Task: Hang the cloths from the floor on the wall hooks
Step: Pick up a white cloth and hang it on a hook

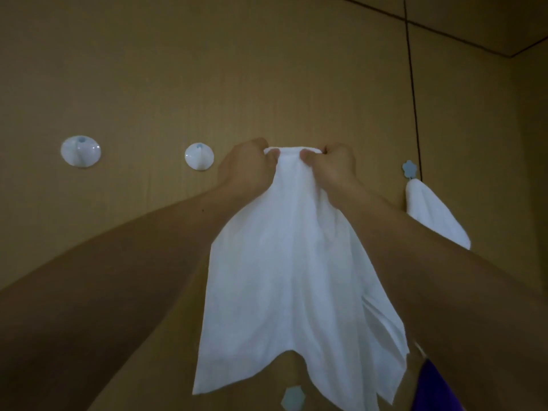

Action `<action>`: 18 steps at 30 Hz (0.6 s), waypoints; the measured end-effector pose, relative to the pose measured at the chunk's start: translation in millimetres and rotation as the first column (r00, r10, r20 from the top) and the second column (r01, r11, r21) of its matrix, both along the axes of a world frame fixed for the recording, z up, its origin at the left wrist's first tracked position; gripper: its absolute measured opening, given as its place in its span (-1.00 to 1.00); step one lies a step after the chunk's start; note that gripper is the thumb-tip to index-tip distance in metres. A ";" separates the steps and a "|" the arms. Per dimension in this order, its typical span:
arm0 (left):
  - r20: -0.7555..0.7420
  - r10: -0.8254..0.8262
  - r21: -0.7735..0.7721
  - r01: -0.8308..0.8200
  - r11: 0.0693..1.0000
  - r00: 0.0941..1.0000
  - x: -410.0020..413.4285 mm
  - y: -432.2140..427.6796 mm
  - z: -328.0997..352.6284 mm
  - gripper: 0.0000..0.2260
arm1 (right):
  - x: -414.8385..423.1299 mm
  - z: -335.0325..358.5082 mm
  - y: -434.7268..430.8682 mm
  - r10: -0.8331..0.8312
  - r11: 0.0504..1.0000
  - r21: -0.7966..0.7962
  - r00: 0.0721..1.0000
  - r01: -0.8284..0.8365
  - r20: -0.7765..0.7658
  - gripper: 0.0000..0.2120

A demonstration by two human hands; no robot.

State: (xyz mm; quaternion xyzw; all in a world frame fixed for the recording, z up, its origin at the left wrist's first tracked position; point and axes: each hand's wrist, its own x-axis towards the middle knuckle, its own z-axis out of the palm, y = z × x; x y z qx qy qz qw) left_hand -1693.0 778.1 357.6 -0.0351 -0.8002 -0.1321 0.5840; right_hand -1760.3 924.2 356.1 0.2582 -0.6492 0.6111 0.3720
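A white cloth (pixel 293 271) hangs in front of the tan wall, held up by its top edge. My left hand (pixel 247 170) pinches that edge on the left and my right hand (pixel 332 166) pinches it on the right, close together at hook height. Whatever hook lies behind the cloth's top is hidden. Two round white hooks stand bare to the left, one (pixel 80 151) far left and one (pixel 199 156) just beside my left hand. A second white cloth (pixel 436 216) hangs from a blue flower-shaped hook (pixel 409 169) at the right.
A thin black cable (pixel 412 84) runs down the wall above the flower hook. Another pale blue flower-shaped hook (pixel 293 398) sits low on the wall under the held cloth. A purple fabric (pixel 433 390) shows at the bottom right.
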 end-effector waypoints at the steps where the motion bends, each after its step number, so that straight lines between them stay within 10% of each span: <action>1: 0.000 0.036 -0.017 -0.036 0.999 0.999 -8.7 0.6 9.4 -0.75 | -10.8 9.6 -1.5 0.004 1.000 -0.014 1.000 -0.004 -0.003 -0.84; 8: 0.034 0.351 -0.145 -0.343 0.928 0.936 -50.5 -1.7 38.7 -0.73 | -68.6 35.2 -17.9 0.040 0.999 -0.020 0.999 -0.040 0.035 -0.78; 18: 0.070 0.281 0.062 -0.286 0.956 0.957 -52.1 3.6 52.2 -0.78 | -74.9 42.1 -18.4 0.012 0.999 -0.046 1.000 -0.012 0.010 -0.84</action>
